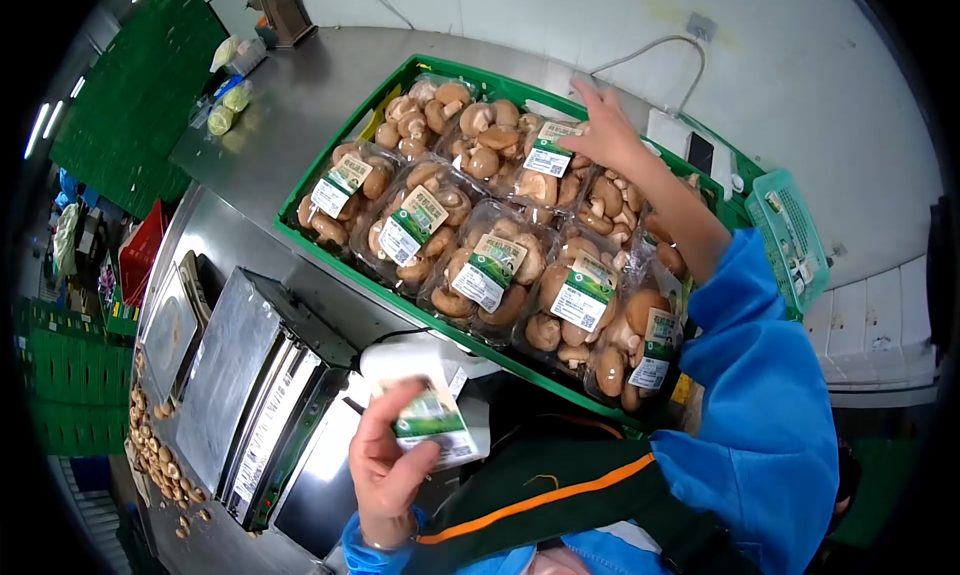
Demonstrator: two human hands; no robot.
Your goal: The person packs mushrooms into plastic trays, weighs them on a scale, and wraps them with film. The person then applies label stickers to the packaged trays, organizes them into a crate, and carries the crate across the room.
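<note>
My left hand (385, 465) pinches a green and white printed label (435, 420) between thumb and fingers, low in front of my body. The label is slightly blurred. My right hand (605, 135) reaches over the far side of a green crate (350, 287), its fingers spread. Its thumb side is at a labelled pack of mushrooms (537, 187); I cannot tell how firmly it touches. Several clear plastic packs of brown mushrooms fill the crate. The front row carries green and white labels, such as the one on the pack (490, 272) in the middle. Some packs behind show no label.
Left of the crate stands a metal wrapping machine or scale (250, 385), beside a white device (420, 360). Loose mushrooms (155, 455) lie along the bench's left edge. A teal basket (787, 240) and a phone (700, 153) are at the right, near the wall.
</note>
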